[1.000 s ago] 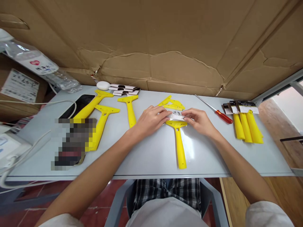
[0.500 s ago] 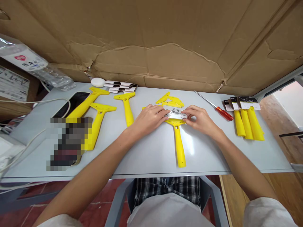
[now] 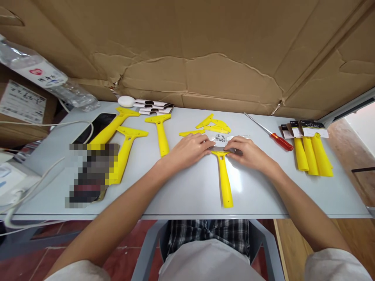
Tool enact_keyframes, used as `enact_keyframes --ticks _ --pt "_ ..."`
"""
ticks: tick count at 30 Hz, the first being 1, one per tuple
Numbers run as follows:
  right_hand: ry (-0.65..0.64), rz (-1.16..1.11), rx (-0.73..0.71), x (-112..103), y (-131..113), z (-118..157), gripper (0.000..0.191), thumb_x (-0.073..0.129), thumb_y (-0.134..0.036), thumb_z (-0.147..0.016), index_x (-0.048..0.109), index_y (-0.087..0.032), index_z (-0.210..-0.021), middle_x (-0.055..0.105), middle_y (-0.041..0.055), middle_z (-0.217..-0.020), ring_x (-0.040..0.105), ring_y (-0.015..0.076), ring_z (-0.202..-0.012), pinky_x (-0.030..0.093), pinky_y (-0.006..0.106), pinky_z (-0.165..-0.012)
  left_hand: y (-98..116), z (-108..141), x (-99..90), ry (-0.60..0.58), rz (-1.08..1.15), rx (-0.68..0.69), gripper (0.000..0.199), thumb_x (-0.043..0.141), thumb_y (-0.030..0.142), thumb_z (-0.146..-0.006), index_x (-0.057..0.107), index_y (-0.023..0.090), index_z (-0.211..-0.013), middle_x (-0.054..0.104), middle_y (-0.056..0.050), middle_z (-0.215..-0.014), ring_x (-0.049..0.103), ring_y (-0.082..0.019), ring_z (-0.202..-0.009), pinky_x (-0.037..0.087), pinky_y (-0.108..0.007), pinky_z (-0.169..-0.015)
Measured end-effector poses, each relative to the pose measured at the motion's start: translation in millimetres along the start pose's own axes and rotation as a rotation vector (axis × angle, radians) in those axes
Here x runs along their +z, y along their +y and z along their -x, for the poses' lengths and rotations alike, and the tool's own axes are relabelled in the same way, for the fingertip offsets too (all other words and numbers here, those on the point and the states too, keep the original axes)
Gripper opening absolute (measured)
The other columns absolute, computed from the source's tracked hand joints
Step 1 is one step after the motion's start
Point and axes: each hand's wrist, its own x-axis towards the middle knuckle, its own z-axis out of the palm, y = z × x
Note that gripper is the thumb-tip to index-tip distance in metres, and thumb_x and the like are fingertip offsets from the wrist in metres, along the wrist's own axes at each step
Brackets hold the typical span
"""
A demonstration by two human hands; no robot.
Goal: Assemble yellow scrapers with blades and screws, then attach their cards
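A yellow scraper handle [image 3: 225, 179] lies on the table in front of me, its grip toward my body. Across its wide head sits a flat metal strip [image 3: 219, 148]. At the strip's left end, the fingers of my left hand [image 3: 193, 147] are closed on it. My right hand [image 3: 247, 151] pinches the other end, its thumb low beside the scraper head. Just beyond the strip, several small dark screws [image 3: 220, 138] lie on a clear plastic bag, partly covered by my fingers. Loose yellow head pieces [image 3: 216, 128] rest farther back.
More yellow scraper handles [image 3: 160, 134] lie to the left, near a phone [image 3: 98, 123] and a blurred object [image 3: 93, 171]. To the right are a red-handled screwdriver [image 3: 281, 141] and several carded yellow handles [image 3: 320, 156]. A water bottle [image 3: 49, 74] leans at left; cardboard [image 3: 187, 58] walls the back.
The metal strip has tipped down onto the scraper head and shows a thinner, darker face. Both hands remain at its ends. The whole view has shifted slightly.
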Motion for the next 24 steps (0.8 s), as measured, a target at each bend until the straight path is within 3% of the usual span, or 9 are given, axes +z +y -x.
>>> enact_keyframes --ticks 4,12,17,24 --pt "-0.001 0.000 -0.009 -0.2 -0.4 -1.1 0.013 0.067 -0.023 -0.103 0.079 -0.026 -0.108 0.079 0.0069 -0.112 0.071 0.0278 -0.110 0.059 0.049 -0.101 -0.2 -0.4 -0.8 0.012 0.038 0.000 0.023 0.060 0.029 -0.112 0.078 0.024 -0.124 0.078 -0.010 -0.118 0.074 -0.026 -0.107 0.056 -0.041 -0.094" --pt "0.034 0.097 -0.056 4.5 5.0 1.2 0.021 0.068 -0.029 -0.104 0.084 -0.029 -0.118 0.077 0.0108 -0.134 0.072 0.0330 -0.121 0.060 0.060 -0.107 3.3 -0.4 -3.9 0.033 0.025 -0.023 0.020 0.065 0.028 -0.110 0.083 0.022 -0.116 0.078 -0.010 -0.121 0.074 -0.025 -0.105 0.057 -0.040 -0.091" --pt "0.051 0.153 -0.094 7.0 13.6 2.3 0.026 0.066 -0.027 -0.104 0.086 -0.030 -0.120 0.078 0.0121 -0.128 0.073 0.0335 -0.116 0.064 0.059 -0.100 2.3 -1.1 -3.6 -0.002 0.025 -0.037 0.022 0.064 0.029 -0.111 0.083 0.021 -0.117 0.078 -0.009 -0.117 0.074 -0.024 -0.102 0.057 -0.036 -0.087" --pt "0.037 0.198 -0.090 4.8 10.3 0.9 0.029 0.063 -0.025 -0.106 0.085 -0.029 -0.124 0.080 0.0126 -0.123 0.071 0.0347 -0.111 0.064 0.061 -0.096 -1.1 -0.8 -1.1 0.037 0.137 -0.032 0.021 0.062 0.025 -0.111 0.082 0.022 -0.118 0.078 -0.008 -0.117 0.073 -0.024 -0.106 0.056 -0.037 -0.092"
